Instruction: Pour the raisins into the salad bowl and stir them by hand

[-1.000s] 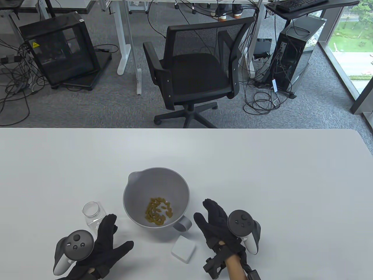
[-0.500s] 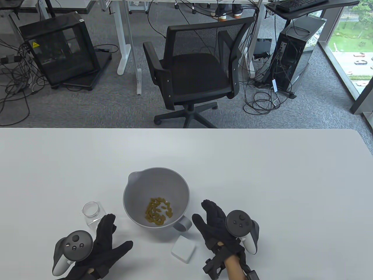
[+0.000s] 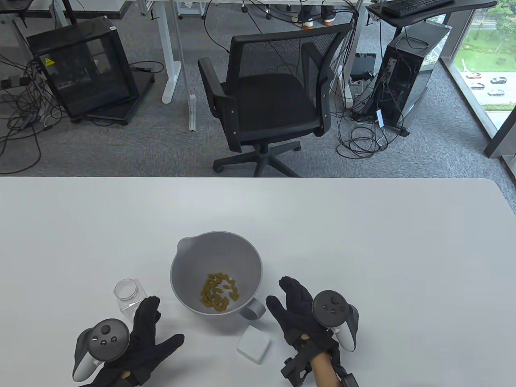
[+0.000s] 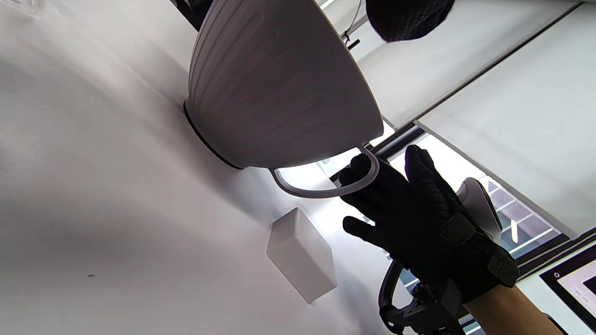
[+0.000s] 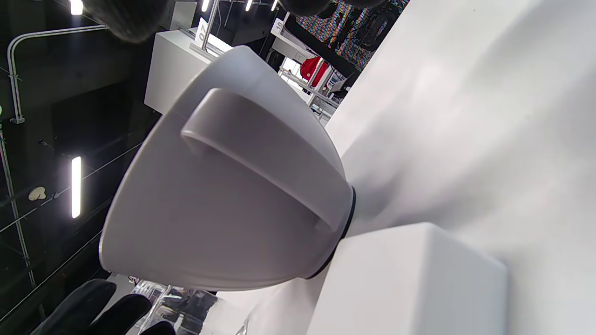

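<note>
A grey salad bowl with a spout and a handle stands near the table's front edge; yellow-brown raisins lie in its bottom. Left of it stands an empty clear jar without a lid. My left hand rests flat in front of the jar, fingers straight, holding nothing. My right hand lies flat to the right of the bowl's handle, fingers straight and empty. The left wrist view shows the bowl's outside, its handle and my right hand just beyond it. The bowl fills the right wrist view.
A small white block, perhaps the jar's lid, lies in front of the bowl between my hands; it also shows as the white block and the white block. An office chair stands beyond the table's far edge.
My right hand has shifted slightly left and nearer the bowl's handle, then stopped. My left hand has barely moved.
</note>
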`<state>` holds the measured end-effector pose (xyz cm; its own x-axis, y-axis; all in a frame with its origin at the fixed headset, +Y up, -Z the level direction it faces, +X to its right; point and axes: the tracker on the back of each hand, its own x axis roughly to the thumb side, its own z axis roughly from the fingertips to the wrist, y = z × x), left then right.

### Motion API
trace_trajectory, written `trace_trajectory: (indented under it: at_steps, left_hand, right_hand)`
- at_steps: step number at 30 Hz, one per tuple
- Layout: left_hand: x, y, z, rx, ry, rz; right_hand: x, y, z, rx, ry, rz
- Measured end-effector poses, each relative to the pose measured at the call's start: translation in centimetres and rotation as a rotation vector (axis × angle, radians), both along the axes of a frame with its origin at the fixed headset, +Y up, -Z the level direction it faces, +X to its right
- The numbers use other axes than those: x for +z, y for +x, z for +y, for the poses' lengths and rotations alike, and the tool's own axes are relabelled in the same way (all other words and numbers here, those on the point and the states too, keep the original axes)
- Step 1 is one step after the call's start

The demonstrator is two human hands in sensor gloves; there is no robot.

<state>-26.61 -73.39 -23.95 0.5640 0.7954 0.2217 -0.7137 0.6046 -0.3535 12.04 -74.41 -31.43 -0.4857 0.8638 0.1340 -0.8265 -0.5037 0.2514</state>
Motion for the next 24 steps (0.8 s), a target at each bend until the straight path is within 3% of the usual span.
trace_trajectory:
  at_steps: [24]
  left_hand:
    - [-0.06, 0.52, -0.07, 0.004, -0.004, -0.038]
  right_hand:
    - [-0.15, 0.19, -0.28, 0.005, -0.023, -0.012]
